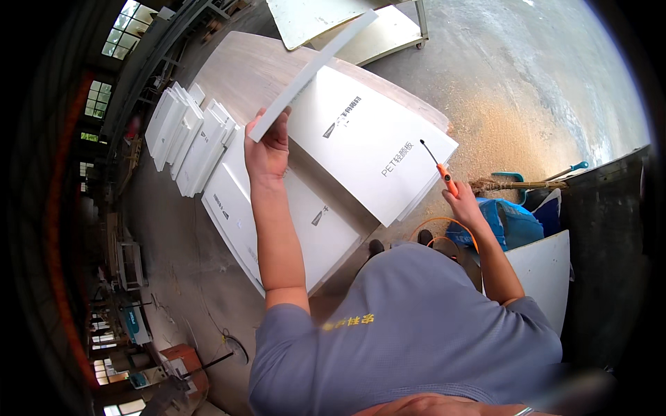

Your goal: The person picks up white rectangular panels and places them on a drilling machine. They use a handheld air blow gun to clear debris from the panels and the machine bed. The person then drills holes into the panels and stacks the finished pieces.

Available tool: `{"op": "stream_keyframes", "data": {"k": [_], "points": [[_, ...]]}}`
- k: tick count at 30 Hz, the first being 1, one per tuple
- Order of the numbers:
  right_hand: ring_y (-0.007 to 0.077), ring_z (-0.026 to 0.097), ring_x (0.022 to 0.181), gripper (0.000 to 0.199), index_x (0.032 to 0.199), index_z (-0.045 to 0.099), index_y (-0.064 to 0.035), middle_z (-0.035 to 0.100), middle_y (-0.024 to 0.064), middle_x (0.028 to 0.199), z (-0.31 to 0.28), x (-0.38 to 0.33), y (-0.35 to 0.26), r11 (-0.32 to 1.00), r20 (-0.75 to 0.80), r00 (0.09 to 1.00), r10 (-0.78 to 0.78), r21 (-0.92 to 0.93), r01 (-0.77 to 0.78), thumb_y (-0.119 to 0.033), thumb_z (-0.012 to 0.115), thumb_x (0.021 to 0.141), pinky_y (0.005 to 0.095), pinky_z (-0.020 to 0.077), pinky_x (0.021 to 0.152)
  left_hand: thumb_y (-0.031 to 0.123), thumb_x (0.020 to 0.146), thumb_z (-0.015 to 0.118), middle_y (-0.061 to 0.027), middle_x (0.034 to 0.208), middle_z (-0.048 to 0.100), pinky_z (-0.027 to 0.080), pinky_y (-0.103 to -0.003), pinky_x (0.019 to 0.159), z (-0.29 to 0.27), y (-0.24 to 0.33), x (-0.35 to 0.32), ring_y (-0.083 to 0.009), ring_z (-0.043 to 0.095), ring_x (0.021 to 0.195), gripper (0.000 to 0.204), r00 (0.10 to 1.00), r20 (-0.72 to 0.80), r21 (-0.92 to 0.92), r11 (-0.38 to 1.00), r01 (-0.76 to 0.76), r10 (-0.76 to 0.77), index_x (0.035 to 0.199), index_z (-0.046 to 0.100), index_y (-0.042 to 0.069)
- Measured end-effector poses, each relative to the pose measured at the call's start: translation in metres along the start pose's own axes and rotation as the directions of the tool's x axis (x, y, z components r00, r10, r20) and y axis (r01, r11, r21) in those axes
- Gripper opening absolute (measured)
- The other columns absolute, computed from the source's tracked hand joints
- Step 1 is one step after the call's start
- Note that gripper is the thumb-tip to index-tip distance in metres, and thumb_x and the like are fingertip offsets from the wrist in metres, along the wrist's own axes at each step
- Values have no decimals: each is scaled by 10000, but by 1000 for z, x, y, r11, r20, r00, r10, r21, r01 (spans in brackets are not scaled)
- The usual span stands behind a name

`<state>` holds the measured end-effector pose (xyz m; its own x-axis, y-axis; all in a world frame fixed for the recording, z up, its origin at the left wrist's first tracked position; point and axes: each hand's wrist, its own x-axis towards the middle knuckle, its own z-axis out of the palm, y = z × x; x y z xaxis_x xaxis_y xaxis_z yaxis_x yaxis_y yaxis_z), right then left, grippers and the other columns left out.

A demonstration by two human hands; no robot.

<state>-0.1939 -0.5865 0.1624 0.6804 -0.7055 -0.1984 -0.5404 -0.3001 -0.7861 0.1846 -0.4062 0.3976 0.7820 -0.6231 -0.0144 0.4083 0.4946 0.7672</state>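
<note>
I am seeing a narrow white panel (313,73) tilting up above the boards, turning its long edge almost straight toward me, so its broad faces are barely showing. It is looking smooth, thin and straight-sided, its long pale strip shading slightly grey, and the part facing me is carrying no print. The left hand (267,154) is gripping its near end, thumb and fingers pinching it from either side, while its far end is rising past the work surface toward a white-topped cart (298,21).

To the right, I am finding an orange air blow gun (447,180) in the right hand (463,204). The fingers are curling closed around its handle; I cannot tell whether the trigger is being pressed. Its thin dark nozzle is ending in a black tip and pointing over a large white board (378,121), which is bearing dark print and lying on top of others. An orange hose (431,219) is looping below the hand.

Further left, more white panels (208,149) are lying in uneven stacks on the brownish work surface (232,69). Beyond the right end, tan sawdust (489,114) is covering the concrete floor, and a straw broom (489,185), a teal dustpan (512,175) and a blue bag (513,223) are resting near the wall.
</note>
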Motion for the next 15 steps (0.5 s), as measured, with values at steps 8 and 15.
{"op": "stream_keyframes", "data": {"k": [8,15], "points": [[232,610,758,380,951,629,8,631,143,778,-17,-36,-15,948,310,940,146,227,-222,-365,621,874,367,460,706,190,972,450,-214,1041,646,629,-316,727,3,55,50,-300,676,914,344,990,143,-88,996,18,-5,1132,565,-91],[101,594,624,350,1029,627,0,670,57,868,-66,-47,25,766,429,903,27,572,-295,-326,597,906,231,411,423,122,956,404,-141,1102,622,598,-280,696,-44,-48,20,-200,668,876,372,980,91,-69,981,182,-176,1320,427,45]]}}
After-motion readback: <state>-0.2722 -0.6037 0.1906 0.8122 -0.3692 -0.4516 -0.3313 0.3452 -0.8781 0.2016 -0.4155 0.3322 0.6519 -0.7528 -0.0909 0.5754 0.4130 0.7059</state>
